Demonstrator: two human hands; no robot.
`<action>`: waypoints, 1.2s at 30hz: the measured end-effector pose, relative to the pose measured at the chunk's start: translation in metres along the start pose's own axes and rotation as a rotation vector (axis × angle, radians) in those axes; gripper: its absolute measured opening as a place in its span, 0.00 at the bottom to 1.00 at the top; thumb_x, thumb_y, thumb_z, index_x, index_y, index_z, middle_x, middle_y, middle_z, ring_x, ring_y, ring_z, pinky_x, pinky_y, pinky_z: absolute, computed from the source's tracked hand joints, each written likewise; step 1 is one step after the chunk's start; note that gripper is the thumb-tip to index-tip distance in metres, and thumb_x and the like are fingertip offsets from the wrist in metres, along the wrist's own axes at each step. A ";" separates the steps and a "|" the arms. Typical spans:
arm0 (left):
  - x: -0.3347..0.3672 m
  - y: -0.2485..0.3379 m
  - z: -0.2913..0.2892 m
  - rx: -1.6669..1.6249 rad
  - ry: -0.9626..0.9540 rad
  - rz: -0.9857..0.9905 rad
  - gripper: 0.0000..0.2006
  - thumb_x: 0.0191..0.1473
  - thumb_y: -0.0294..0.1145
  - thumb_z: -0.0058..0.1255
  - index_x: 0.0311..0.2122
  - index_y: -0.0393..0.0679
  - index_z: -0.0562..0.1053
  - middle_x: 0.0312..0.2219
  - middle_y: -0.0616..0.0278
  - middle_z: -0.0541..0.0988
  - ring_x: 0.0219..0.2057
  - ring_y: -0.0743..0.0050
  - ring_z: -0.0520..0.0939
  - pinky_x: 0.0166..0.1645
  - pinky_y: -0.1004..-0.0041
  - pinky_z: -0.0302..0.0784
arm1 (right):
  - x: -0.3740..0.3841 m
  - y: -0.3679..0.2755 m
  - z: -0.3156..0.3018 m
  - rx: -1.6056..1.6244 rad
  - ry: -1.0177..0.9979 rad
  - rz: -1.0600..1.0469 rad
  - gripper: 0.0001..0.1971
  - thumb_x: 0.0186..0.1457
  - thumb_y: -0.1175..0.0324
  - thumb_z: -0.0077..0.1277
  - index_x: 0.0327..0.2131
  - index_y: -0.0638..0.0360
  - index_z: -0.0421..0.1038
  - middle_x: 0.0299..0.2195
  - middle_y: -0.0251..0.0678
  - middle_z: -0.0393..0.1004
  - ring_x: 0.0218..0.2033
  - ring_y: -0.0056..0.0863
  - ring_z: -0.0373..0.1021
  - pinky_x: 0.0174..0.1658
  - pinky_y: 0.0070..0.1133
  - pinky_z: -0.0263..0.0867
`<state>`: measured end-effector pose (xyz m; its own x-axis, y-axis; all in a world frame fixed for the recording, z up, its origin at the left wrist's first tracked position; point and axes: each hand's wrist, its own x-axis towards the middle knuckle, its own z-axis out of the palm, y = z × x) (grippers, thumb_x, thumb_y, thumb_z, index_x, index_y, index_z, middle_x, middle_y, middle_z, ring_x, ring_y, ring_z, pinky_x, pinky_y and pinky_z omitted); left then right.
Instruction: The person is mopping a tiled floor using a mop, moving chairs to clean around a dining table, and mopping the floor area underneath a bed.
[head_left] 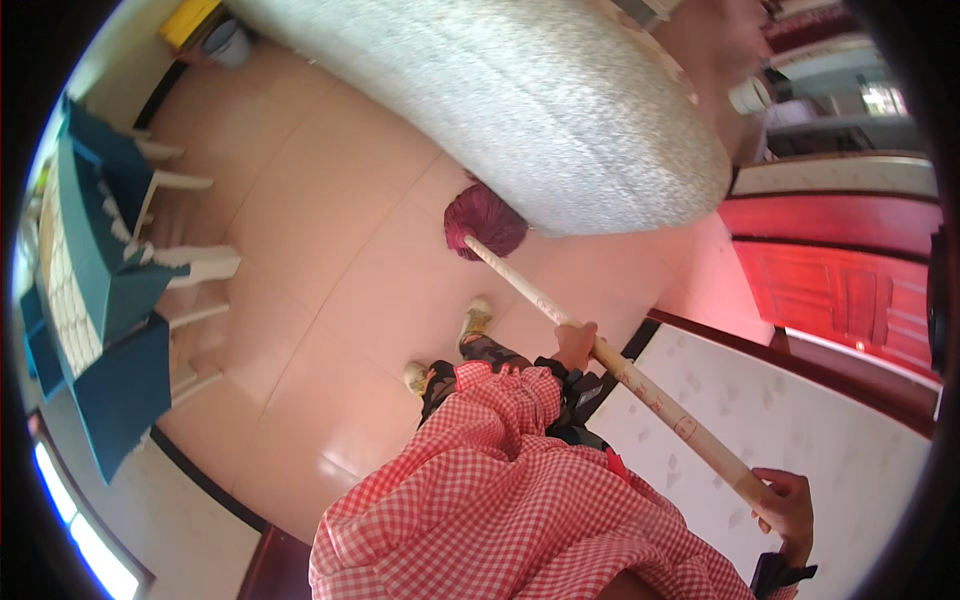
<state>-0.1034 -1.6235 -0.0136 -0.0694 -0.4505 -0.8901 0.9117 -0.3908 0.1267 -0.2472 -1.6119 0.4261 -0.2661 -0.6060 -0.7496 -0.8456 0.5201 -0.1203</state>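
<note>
A mop with a maroon head (488, 218) and a long pale handle (660, 405) slants across the view. Its head rests on the tiled floor, right at the lower edge of a large grey fabric-covered piece of furniture (520, 100). My left hand (575, 345), a dark band at its wrist, is closed around the middle of the handle. Farther right and nearer me, my right hand (788, 503) grips the handle's top end, its fingers curled about it. Red-and-white checked clothing covers my body and arms, and my shoes (476, 318) stand a little short of the mop head.
On the left stands a table with a blue-green cover (130, 250) and white chairs (205, 263). A grey bucket (227, 43) sits beside a yellow object (190, 22) at the far left. To the right are a pale wall (720, 430) with dark trim and a red door (850, 300).
</note>
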 end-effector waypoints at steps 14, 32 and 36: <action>-0.079 0.108 -0.252 -0.469 0.217 0.389 0.13 0.47 0.29 0.45 0.38 0.34 0.61 0.25 0.53 0.73 0.22 0.64 0.76 0.22 0.68 0.74 | -0.016 -0.148 0.147 -0.441 -0.380 -0.488 0.20 0.39 0.79 0.52 0.41 0.68 0.68 0.19 0.33 0.69 0.13 0.13 0.61 0.13 0.13 0.56; -0.174 -0.157 -0.501 -1.498 0.623 0.560 0.14 0.50 0.32 0.42 0.37 0.31 0.60 0.27 0.52 0.69 0.25 0.64 0.75 0.26 0.66 0.74 | -0.163 -0.165 0.425 -1.555 -0.948 -1.282 0.22 0.39 0.64 0.57 0.42 0.55 0.70 0.26 0.48 0.72 0.27 0.38 0.71 0.32 0.23 0.64; -0.144 -0.197 -0.480 -1.671 0.606 0.554 0.16 0.50 0.30 0.41 0.41 0.34 0.55 0.27 0.54 0.68 0.24 0.64 0.74 0.27 0.65 0.74 | -0.163 -0.156 0.435 -1.813 -0.920 -1.437 0.22 0.39 0.61 0.55 0.41 0.54 0.70 0.30 0.44 0.73 0.29 0.38 0.71 0.34 0.25 0.65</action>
<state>-0.0785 -1.0964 -0.1205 0.1303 0.2243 -0.9658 0.2058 0.9467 0.2477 0.1296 -1.3328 0.2842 0.2990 0.5629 -0.7705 0.2156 -0.8264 -0.5201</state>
